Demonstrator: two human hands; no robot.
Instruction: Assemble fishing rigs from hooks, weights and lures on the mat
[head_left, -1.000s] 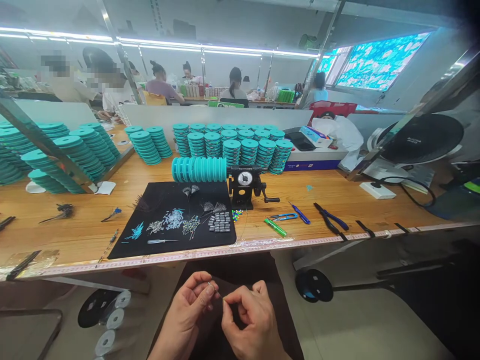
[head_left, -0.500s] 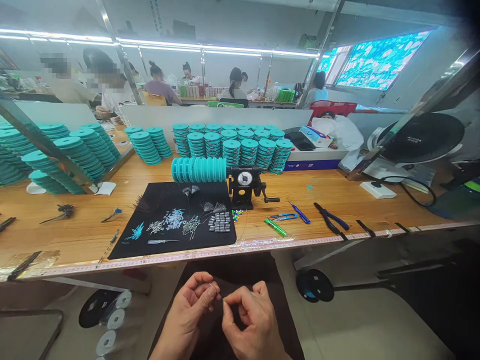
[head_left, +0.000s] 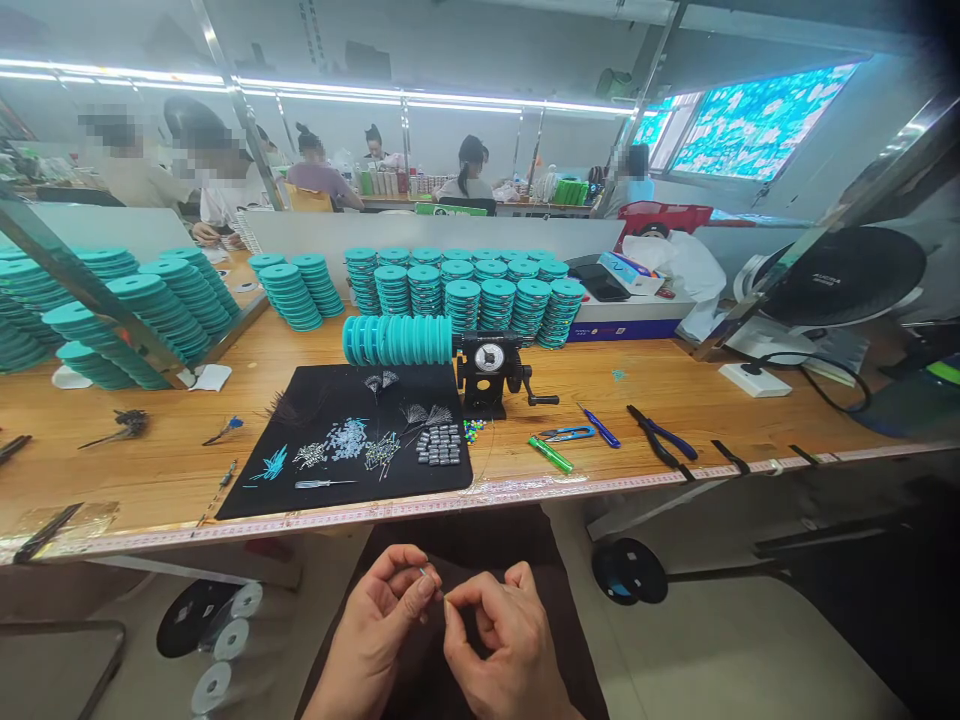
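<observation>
In the head view, the left hand [head_left: 375, 625] and right hand [head_left: 510, 640] are close together over a dark apron [head_left: 457, 535], below the near edge of the wooden counter [head_left: 150, 470]. The left thumb and forefinger pinch a thin metal pin [head_left: 428, 574], its tip reaching toward the right hand's fingertips [head_left: 448, 608], which are pressed together; whether they grip it is too small to tell. Farther along the counter lie a black mat [head_left: 300, 480] with sorted small parts and a hand-cranked winder [head_left: 487, 365] beside teal spools [head_left: 397, 340].
</observation>
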